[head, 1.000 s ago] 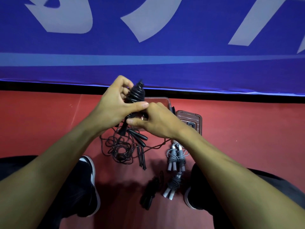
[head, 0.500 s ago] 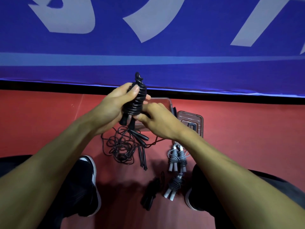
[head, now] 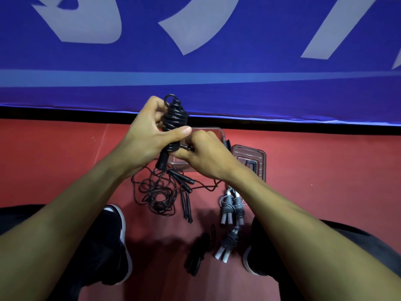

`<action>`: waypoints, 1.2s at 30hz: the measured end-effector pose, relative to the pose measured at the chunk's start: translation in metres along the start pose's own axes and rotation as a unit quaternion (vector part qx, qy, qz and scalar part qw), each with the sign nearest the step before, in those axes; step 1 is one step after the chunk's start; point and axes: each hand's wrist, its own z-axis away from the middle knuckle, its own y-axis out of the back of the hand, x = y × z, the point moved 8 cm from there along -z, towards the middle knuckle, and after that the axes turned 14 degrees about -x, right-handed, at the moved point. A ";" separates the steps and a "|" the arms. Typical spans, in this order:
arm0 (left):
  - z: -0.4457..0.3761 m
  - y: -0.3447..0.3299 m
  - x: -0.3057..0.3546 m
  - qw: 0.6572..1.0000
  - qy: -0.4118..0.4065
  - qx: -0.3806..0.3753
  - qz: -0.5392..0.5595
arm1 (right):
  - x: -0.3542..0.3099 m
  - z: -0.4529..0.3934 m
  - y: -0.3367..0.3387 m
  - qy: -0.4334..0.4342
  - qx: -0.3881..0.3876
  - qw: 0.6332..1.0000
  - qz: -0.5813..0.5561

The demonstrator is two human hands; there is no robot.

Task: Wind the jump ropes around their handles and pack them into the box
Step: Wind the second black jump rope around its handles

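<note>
Both hands were closed on one black jump rope [head: 173,120], held upright above the floor. The left hand [head: 147,135] gripped the wound handles, thumb pressed across the coils, apparently to stop them slipping; the right hand [head: 204,155] pinched the cord's tail at the lower turns, likely tucking it in. The box [head: 217,132] lay just beyond, largely hidden by the hands, contents indeterminable, its lid [head: 249,161] beside it at right. Grey wound ropes [head: 232,207] and a loose black tangle [head: 158,192] lay nearer.

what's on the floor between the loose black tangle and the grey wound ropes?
Head view: two pairs of black handles; beyond them bare red floor.
</note>
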 end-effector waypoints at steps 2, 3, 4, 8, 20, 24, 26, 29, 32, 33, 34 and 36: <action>0.001 0.002 -0.002 1.000 0.012 0.018 -0.015 | -0.004 0.002 0.000 0.008 -0.006 1.000 -0.005; 0.001 0.003 -0.003 0.999 0.019 0.021 -0.020 | -0.007 0.002 -0.001 0.013 -0.011 1.000 -0.007; 0.002 0.002 -0.004 0.999 0.027 0.018 -0.019 | -0.010 0.004 -0.001 0.017 -0.018 1.000 -0.009; 0.001 -0.009 -0.013 0.998 0.048 -0.034 0.024 | -0.012 0.007 -0.003 0.026 -0.036 0.999 0.003; 0.001 -0.015 -0.005 0.983 0.026 -0.111 0.141 | -0.012 0.006 -0.002 0.010 -0.046 0.998 -0.035; -0.001 -0.011 -0.003 0.994 0.002 -0.081 0.080 | -0.009 0.006 0.004 -0.001 -0.020 0.999 -0.028; -0.001 -0.007 -0.004 0.997 0.000 -0.049 0.060 | -0.008 0.007 0.007 -0.001 -0.019 0.999 -0.035; 0.000 -0.003 -0.002 1.000 0.006 -0.011 0.015 | -0.009 0.007 0.004 -0.010 -0.056 0.998 -0.027; 0.002 -0.001 0.001 0.999 0.008 0.009 -0.032 | -0.012 0.006 -0.007 -0.012 -0.107 0.993 -0.038; 0.002 -0.001 0.002 0.998 0.007 0.012 -0.055 | -0.013 0.006 -0.009 -0.009 -0.120 0.992 -0.048; 0.002 -0.002 0.002 0.997 0.006 0.015 -0.081 | -0.014 0.007 -0.010 -0.004 -0.132 0.989 -0.063; 0.003 -0.001 0.002 0.992 0.010 0.029 -0.119 | -0.016 0.008 -0.011 0.006 -0.144 0.984 -0.100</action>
